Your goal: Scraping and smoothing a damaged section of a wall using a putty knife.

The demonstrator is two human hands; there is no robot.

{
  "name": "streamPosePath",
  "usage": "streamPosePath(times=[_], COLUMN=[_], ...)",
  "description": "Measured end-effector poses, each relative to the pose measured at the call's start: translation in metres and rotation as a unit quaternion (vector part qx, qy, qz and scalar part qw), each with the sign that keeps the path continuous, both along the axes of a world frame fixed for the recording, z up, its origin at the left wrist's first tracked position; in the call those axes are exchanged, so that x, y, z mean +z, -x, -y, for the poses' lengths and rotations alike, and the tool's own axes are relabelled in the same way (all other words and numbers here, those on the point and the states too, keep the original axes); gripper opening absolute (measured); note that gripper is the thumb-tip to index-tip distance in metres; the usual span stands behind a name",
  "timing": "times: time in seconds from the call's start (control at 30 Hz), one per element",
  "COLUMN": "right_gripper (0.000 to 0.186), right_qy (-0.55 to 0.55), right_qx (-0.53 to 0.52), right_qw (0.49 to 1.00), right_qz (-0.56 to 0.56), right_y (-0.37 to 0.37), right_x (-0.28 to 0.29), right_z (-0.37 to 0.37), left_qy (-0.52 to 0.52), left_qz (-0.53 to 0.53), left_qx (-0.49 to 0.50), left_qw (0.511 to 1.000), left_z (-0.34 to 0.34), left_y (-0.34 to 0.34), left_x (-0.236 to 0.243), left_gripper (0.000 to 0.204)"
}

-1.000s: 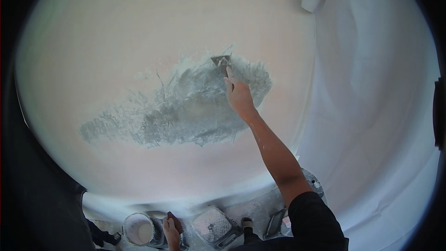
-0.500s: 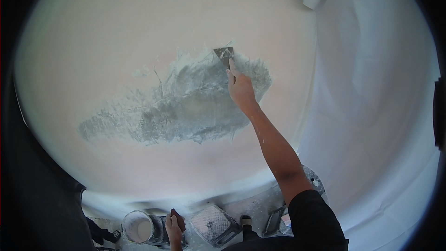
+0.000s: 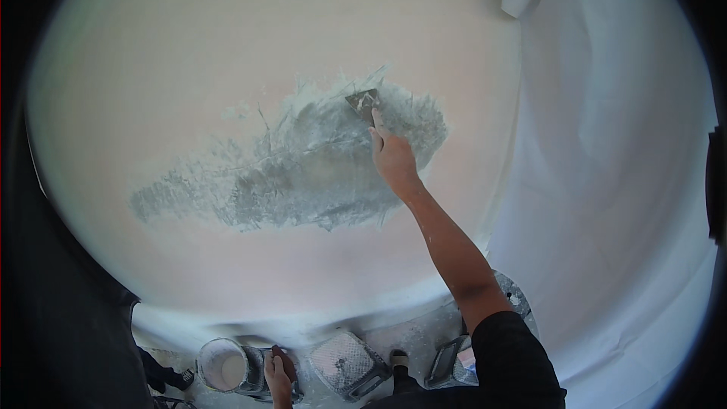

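My right hand (image 3: pixel 394 153) is closed around a putty knife (image 3: pixel 363 98), its index finger stretched along the tool toward the blade. The triangular dark blade, smeared with pale compound, rests against the upper part of a rough grey patch (image 3: pixel 318 174) on the pinkish-cream wall (image 3: pixel 227 38). Low down and to the left, my left hand (image 3: pixel 277 379) is closed on a dark reddish-brown flat piece (image 3: pixel 285 361), whose exact kind I cannot make out.
Below the wall stand a spattered bucket (image 3: pixel 225 366) with pale contents and a stool with a patterned top (image 3: pixel 344 360). White sheeting (image 3: pixel 606 159) hangs at the right. Another person's dark-clothed leg and shoe (image 3: pixel 182 379) show at the lower left.
The putty knife and my right hand have slid a little downward over the grey patch. My left hand has shifted slightly left and down with the brown piece.
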State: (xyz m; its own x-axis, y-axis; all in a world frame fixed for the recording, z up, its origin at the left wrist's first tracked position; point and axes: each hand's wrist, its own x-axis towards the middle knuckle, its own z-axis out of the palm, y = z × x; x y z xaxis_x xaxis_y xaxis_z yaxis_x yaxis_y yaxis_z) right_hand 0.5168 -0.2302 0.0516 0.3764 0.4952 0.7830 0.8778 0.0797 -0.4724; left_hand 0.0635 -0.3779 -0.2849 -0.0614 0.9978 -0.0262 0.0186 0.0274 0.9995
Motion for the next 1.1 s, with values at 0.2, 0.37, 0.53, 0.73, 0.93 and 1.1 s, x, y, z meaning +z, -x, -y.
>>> streamPosePath(times=[0.2,0.37,0.53,0.73,0.93,1.1], right_gripper=[0.041,0.044,0.044,0.047,0.051,0.054], right_qy=[-0.065,-0.002,-0.024,0.001,-0.018,-0.031], right_qx=[0.022,0.030,0.042,0.058,0.101,0.152], right_qw=[0.997,0.999,0.999,0.998,0.995,0.988], right_qz=[-0.022,0.012,0.002,0.013,-0.012,-0.011], right_y=[-0.010,-0.016,-0.020,-0.025,-0.026,-0.042], right_x=[0.007,0.006,0.011,0.010,-0.004,-0.019], right_z=[-0.004,0.006,0.001,0.000,0.000,0.002], left_qy=[0.038,0.048,-0.010,-0.091,-0.147,-0.163], left_qz=[0.048,0.053,-0.016,-0.005,-0.011,-0.017], left_qx=[0.001,-0.010,-0.057,-0.094,-0.118,-0.136], left_qw=[0.998,0.997,0.998,0.991,0.982,0.977], left_z=[-0.009,-0.029,-0.056,-0.106,-0.153,-0.180], left_y=[0.021,0.001,-0.069,-0.129,-0.178,-0.214], left_x=[-0.033,-0.014,0.060,0.112,0.151,0.161], left_gripper=[0.016,0.016,0.020,0.024,0.028,0.027])
